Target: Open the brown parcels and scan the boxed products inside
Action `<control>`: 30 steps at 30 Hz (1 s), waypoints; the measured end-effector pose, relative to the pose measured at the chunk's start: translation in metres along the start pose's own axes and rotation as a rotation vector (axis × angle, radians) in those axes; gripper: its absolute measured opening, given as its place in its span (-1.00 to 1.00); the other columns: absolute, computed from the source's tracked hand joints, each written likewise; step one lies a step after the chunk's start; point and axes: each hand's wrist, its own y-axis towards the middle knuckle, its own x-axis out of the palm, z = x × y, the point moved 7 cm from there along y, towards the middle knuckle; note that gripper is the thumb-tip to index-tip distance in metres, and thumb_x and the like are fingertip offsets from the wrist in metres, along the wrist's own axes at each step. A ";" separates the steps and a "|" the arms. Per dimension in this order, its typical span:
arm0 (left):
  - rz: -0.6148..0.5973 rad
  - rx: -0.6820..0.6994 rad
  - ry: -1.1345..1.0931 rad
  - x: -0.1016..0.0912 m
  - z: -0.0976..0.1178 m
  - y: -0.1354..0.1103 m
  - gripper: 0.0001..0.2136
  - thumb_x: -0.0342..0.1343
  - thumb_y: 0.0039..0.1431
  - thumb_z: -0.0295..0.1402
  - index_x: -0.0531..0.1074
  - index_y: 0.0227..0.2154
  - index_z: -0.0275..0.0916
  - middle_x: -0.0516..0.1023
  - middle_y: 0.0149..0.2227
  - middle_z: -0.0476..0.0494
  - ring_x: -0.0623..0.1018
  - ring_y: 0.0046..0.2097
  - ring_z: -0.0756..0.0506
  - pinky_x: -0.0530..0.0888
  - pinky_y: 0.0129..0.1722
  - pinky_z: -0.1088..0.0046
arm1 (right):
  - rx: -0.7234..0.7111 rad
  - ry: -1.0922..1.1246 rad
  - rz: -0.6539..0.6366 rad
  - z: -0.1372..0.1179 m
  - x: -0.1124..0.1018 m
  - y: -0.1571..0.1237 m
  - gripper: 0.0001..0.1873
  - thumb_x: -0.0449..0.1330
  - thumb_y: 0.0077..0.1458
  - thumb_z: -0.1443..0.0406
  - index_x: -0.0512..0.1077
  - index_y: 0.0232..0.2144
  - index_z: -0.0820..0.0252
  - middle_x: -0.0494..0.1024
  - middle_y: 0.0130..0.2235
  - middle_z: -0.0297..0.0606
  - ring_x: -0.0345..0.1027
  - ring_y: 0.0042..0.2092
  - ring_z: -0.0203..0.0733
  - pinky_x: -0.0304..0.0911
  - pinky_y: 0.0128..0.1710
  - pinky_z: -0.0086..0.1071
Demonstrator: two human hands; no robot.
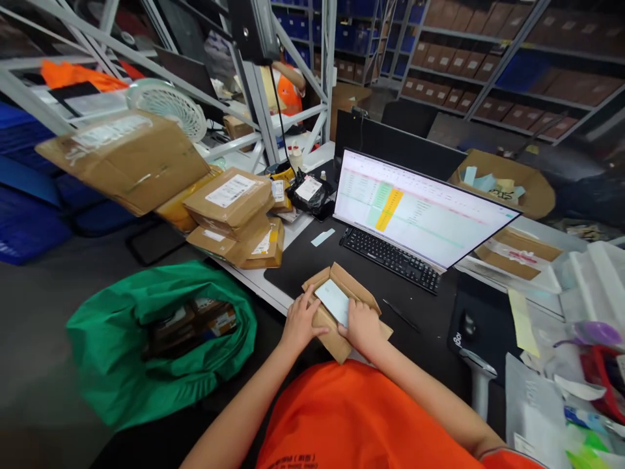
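An open cardboard box (355, 286) rests on the black desk mat in front of me, its flaps raised. Inside lies a flat, pale blue-white rectangular box (333, 301). My left hand (299, 322) grips the carton's left side, with fingers over the rim and thumb along the near flap (332, 340). My right hand (362, 327) is closed round the right end of the pale box, thumb on its near edge; part of that end is hidden by the fingers.
A monitor (420, 202) and keyboard (390, 257) stand beyond the carton. Parcels (229, 202) are stacked to the left, above a green sack (112, 345) holding packages. A pen (401, 315), mouse (467, 324) and barcode scanner (479, 378) lie on the right. Another person (289, 91) is behind the frame.
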 end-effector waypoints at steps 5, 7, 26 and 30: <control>-0.057 0.144 0.091 -0.015 0.002 -0.002 -0.25 0.50 -0.26 0.01 0.52 0.06 -0.12 0.14 0.40 -0.37 0.14 0.37 -0.59 0.23 0.25 -0.32 | -0.043 0.079 0.015 -0.007 0.008 0.002 -0.22 0.27 0.08 0.13 0.18 0.20 0.51 0.51 -0.06 0.20 0.44 -0.04 0.14 0.38 -0.10 -0.12; -0.089 0.187 0.096 -0.018 0.002 0.001 -0.23 0.52 -0.32 0.02 0.53 0.05 -0.10 0.09 0.42 -0.34 0.09 0.39 -0.59 0.18 0.28 -0.33 | -0.081 0.122 0.083 -0.007 0.000 -0.005 -0.20 0.21 0.11 0.15 0.11 0.26 0.54 0.48 -0.02 0.19 0.40 0.00 0.11 0.36 -0.05 -0.15; 0.148 0.412 -0.835 -0.123 0.048 0.040 -0.50 0.14 0.27 -0.02 0.32 0.18 -0.15 0.43 0.22 -0.38 0.41 0.24 -0.29 0.33 0.23 -0.02 | -0.068 1.104 0.458 0.133 -0.008 -0.039 -0.17 0.29 0.00 -0.03 0.12 0.20 0.19 0.49 -0.01 -0.03 0.41 0.04 0.04 0.31 0.09 -0.04; -0.257 0.238 -0.872 -0.123 0.021 0.088 -0.06 0.37 -0.09 0.12 0.19 0.32 -0.15 0.25 0.34 -0.38 0.22 0.37 -0.41 0.15 0.34 -0.01 | -0.064 1.539 0.418 0.124 0.022 -0.037 -0.20 0.24 0.04 -0.13 0.21 0.19 0.15 0.52 0.02 -0.03 0.43 0.06 0.04 0.32 0.10 -0.06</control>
